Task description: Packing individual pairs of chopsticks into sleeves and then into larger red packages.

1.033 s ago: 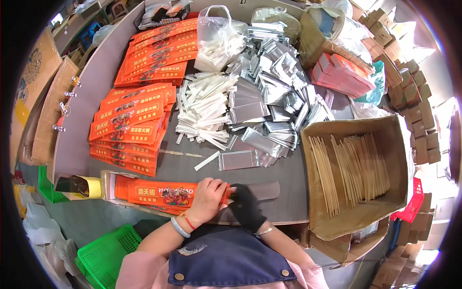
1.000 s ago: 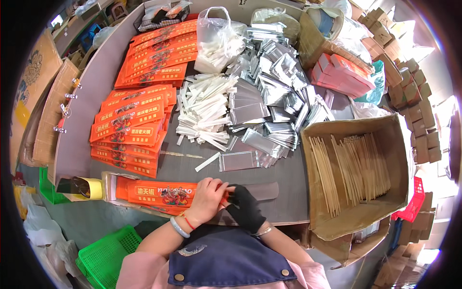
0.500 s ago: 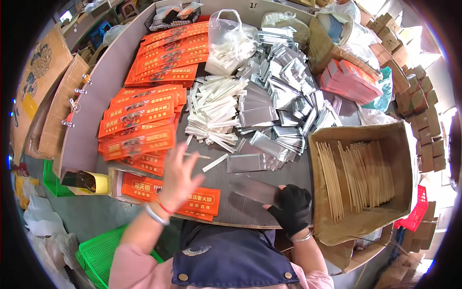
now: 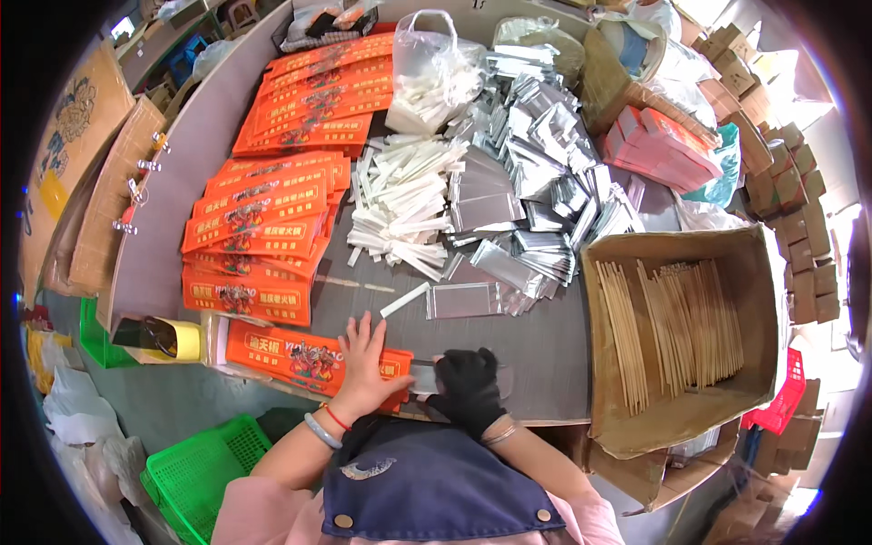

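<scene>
My left hand (image 4: 363, 359), bare, with a bracelet at the wrist, lies with fingers spread on an orange printed paper sleeve (image 4: 272, 352) at the table's near edge. My right hand (image 4: 466, 391), in a black fingerless glove, is closed on a flat clear plastic packet (image 4: 422, 376). Its left end meets the sleeve's right end beside my left hand. What the packet contains is hidden by the glove. Beyond my hands lie a single white paper-wrapped strip (image 4: 404, 300) and a clear flat packet (image 4: 463, 301).
Orange sleeves (image 4: 245, 295) are stacked at the left. White strips (image 4: 400, 204) and silvery clear packets (image 4: 545, 173) are heaped mid-table. A cardboard box (image 4: 772, 318) of wooden chopsticks (image 4: 695, 318) stands at right. A green basket (image 4: 195, 472) sits below the table at left.
My left hand has come down and right onto the near sleeve, leaving the left stack. My right hand has moved left with the clear packet to the sleeve's end.
</scene>
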### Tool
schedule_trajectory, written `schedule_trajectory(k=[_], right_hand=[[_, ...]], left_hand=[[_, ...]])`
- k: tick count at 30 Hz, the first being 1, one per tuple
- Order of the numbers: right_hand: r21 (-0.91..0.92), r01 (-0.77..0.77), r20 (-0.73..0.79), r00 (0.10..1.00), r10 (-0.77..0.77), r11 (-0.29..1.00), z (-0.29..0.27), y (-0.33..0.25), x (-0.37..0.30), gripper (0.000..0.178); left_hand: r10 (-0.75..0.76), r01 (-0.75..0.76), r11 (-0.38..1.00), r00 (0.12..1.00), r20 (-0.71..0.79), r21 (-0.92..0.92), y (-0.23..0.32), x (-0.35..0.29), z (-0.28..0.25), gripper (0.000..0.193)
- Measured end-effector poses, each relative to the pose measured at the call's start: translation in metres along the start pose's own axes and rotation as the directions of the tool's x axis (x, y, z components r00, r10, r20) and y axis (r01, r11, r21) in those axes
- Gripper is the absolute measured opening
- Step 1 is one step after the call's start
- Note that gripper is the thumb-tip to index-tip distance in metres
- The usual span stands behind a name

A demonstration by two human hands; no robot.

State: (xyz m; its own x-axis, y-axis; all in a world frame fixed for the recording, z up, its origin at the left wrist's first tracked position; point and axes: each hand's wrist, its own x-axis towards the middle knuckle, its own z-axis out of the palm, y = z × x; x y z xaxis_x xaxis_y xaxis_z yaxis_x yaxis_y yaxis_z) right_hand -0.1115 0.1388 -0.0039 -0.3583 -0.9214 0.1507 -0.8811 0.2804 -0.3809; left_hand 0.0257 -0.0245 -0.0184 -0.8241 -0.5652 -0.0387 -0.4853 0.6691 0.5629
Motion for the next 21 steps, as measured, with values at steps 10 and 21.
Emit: schedule_trajectory(k=[10,21], right_hand=[[-0.287,-0.794,-0.491,0.602,0.63,0.536,-0.099,0.171,-0.106,0.027],[-0.545,-0.779,-0.293,0.522,0.801,0.309,-0.089,0.175,-0.108,0.017]], left_hand=[[0.291,-0.259,0.952,0.931,-0.22,0.162,-0.015,0.089,0.001,0.012],[0.365,-0.352,0.926,0.928,-0.08,0.137,0.042,0.106,0.025,0.041]])
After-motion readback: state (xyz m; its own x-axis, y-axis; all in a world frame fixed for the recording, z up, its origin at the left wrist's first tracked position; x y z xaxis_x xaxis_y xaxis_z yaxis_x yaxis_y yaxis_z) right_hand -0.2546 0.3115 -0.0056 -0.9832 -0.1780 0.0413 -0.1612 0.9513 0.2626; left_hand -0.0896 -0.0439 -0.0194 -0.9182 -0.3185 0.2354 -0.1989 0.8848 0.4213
